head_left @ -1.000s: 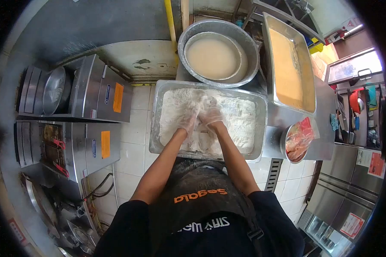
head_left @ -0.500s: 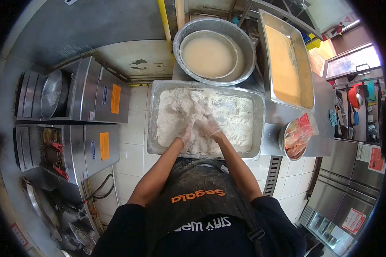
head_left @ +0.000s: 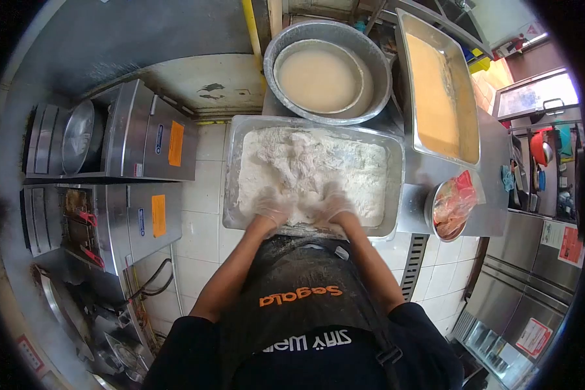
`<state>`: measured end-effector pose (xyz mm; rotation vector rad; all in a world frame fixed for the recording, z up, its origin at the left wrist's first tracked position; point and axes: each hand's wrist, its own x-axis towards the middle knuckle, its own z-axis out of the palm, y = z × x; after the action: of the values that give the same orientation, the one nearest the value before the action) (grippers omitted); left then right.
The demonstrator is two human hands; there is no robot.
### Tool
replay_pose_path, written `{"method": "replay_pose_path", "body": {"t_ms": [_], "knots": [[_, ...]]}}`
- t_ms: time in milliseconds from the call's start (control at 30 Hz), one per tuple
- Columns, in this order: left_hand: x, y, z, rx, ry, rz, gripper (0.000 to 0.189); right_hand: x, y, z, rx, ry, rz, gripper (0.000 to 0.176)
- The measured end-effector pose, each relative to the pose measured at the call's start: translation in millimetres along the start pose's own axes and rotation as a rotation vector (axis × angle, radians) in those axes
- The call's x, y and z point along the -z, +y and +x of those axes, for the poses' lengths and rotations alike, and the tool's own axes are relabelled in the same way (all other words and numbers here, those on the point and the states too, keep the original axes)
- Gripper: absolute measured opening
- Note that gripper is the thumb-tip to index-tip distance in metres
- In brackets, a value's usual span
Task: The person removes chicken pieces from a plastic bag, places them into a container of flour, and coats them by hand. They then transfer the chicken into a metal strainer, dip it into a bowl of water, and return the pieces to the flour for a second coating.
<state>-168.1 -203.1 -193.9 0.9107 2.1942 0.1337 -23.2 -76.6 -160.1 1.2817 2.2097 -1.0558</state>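
A metal tray [head_left: 397, 175] of white flour [head_left: 364, 169] lies in front of me, with flour-coated pieces [head_left: 299, 159] heaped around its middle. My left hand [head_left: 335, 203], in a clear glove, is in the flour near the tray's front edge, right of centre. On the left of centre, my right hand [head_left: 273, 205], gloved too, touches the flour at about the same distance. Both hands are dusted white and smeared by motion, so their fingers cannot be made out.
Behind the tray stands a big metal basin [head_left: 380, 84] holding a bowl of cloudy liquid [head_left: 318, 78]. A deep tray of orange-yellow crumbs [head_left: 432, 97] is at the back right, a bowl with a red plastic bag [head_left: 458, 195] at the right. Fryers [head_left: 143, 214] stand on the left.
My hands have moved apart and back toward the tray's front edge, away from the coated pieces in the middle. The view has shifted slightly.
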Motion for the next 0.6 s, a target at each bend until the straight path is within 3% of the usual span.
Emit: {"method": "replay_pose_path", "body": {"t_ms": [67,100,167,200,267,300,367,467,500,533,600], "knots": [[-24,6,8,-0.258,-0.055,-0.336,0.048,-71,7,35,0.024,0.170,0.027,0.091],[-46,-7,24,-0.256,-0.054,-0.336,0.048,-72,10,38,0.026,0.168,0.027,0.091],[-69,-23,56,-0.211,-0.161,-0.852,0.049,-59,13,47,0.348,0.044,0.211,0.078],[-70,-21,57,-0.214,-0.162,-0.849,0.049,-58,13,46,0.348,0.047,0.213,0.078],[-66,-9,54,-0.096,-0.126,-1.197,0.044,-54,15,42,0.321,-0.021,0.850,0.068],[-56,-5,48,-0.096,-0.127,-1.198,0.044,-44,15,36,0.320,-0.022,0.849,0.068],[-37,-7,37,-0.029,-0.265,-1.684,0.041,-20,21,29,0.345,-0.043,0.860,0.067],[-35,-28,41,0.153,-0.095,-1.487,0.045,4,49,42,0.279,-0.172,0.721,0.063],[-99,-82,96,0.245,-0.220,-1.550,0.058,7,55,54,0.413,-0.003,0.498,0.057],[-98,-75,97,0.242,-0.218,-1.550,0.058,4,50,65,0.416,-0.001,0.497,0.057],[-92,-39,97,0.021,-0.112,-1.641,0.057,-10,25,79,0.251,0.258,0.330,0.060]]}}
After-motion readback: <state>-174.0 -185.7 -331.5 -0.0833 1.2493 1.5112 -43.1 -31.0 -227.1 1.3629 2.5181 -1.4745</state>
